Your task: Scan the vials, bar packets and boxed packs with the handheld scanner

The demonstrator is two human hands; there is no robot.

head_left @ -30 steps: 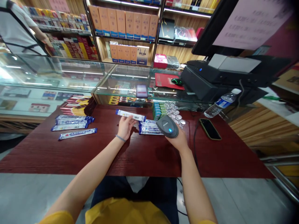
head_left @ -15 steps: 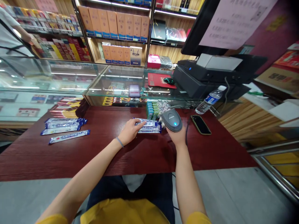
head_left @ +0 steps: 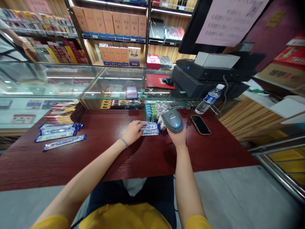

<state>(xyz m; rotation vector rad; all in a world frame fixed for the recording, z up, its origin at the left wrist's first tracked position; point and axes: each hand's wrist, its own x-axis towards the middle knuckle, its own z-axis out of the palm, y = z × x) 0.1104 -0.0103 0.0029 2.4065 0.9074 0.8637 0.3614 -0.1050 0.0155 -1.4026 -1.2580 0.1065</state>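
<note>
My left hand [head_left: 132,133] lies over the left end of a small pile of long blue-and-white packets [head_left: 152,128], fingers apart and resting on top. The thumb is mostly hidden. A dark grey barcode scanner [head_left: 173,120] with a lit blue light is in my right hand [head_left: 178,137], its head just right of the pile. The scanner hides most of my right fingers. Behind the pile stand small green and blue packs [head_left: 151,112] and clear-wrapped items [head_left: 162,109]. More blue-and-white packets [head_left: 58,131] lie at the left of the brown table [head_left: 100,159].
Red-and-yellow packets [head_left: 62,112] are stacked at the far left. A phone [head_left: 200,124] and a water bottle [head_left: 209,99] sit at the right. Behind are a glass counter [head_left: 114,92], a mouse [head_left: 167,81] and a black printer-like machine [head_left: 205,74]. A person's arm [head_left: 14,36] shows upper left.
The whole view has shifted slightly, so things appear further left. My left index finger, stretched along the packets before, is now drawn back and more bent. The scanner stays beside the pile.
</note>
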